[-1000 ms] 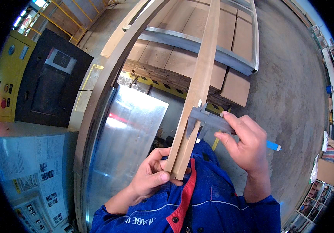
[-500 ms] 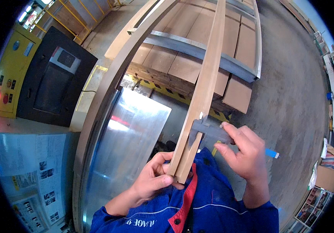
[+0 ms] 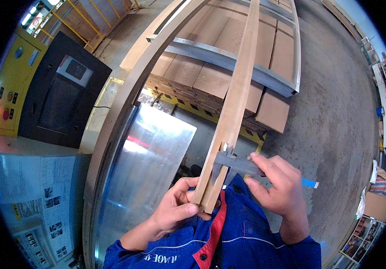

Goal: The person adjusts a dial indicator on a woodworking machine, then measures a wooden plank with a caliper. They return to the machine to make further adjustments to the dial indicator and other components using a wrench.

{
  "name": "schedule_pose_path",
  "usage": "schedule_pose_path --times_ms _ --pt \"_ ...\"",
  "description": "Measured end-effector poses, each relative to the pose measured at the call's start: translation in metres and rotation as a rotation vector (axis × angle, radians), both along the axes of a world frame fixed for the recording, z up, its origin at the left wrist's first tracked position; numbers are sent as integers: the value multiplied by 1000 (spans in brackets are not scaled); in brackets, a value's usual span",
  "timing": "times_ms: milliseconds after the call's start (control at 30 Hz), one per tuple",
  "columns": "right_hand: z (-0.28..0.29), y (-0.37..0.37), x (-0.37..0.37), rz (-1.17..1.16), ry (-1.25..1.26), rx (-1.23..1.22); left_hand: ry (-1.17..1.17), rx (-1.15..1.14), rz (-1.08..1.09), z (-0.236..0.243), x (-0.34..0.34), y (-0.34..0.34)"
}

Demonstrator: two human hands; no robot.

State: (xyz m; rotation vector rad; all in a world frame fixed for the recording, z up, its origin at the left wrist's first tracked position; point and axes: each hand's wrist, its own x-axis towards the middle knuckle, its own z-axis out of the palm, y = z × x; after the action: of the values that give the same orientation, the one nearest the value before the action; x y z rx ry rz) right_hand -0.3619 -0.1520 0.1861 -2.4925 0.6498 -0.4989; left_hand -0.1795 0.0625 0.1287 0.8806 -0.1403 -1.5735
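A long, light brown grooved profile stretches away from my body, its near end held in my left hand. The thumb of that hand presses the end from the left, and some fingers are hidden beneath it. My right hand is closed on a grey caliper. The caliper's jaws lie across the profile a short way beyond my left hand, set at one wall of the groove. Whether both jaws press against the wall I cannot tell.
A metal frame lies over a stack of brown boards ahead. On the left are a curved-looking rail, a shiny metal sheet and a yellow control panel with a lit red button. Shelves stand far right.
The caliper and my right hand have come nearer to me along the profile, toward its held end. My left hand keeps its grip there.
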Motion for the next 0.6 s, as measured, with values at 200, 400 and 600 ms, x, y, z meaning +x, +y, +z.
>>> schedule_pose_path --times_ms 200,400,600 --pt "5 0 -1 11 -10 -10 -22 16 -10 6 0 -2" --pt "0 0 -1 -5 -27 -12 -26 3 -35 4 2 -1" --pt "0 -1 1 20 -32 5 -32 -12 -1 3 0 -2"
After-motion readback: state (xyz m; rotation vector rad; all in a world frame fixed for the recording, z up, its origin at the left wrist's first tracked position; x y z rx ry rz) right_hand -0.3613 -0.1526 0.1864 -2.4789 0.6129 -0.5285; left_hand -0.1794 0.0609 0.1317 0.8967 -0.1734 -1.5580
